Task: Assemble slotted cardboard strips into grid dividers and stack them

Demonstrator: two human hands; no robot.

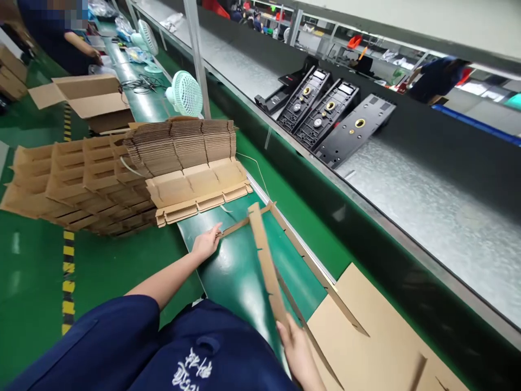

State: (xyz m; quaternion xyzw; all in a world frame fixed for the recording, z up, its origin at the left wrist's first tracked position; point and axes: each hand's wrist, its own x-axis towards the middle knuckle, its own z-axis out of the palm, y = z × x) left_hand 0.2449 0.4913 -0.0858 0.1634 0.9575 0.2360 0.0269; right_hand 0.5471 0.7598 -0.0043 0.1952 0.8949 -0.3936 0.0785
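Observation:
My left hand is closed on the near end of a short cardboard strip, which crosses the green tabletop. My right hand grips the lower end of a long notched cardboard strip, held tilted above the table. Two more long strips stand on edge beneath and beside it; the farther one meets the short strip at its far corner. A stack of folded cardboard dividers lies beyond my left hand.
Assembled cardboard grids are piled at the left. Flat cardboard sheets cover the table at the lower right. Black device housings rest on the conveyor. A small fan and a person are farther back.

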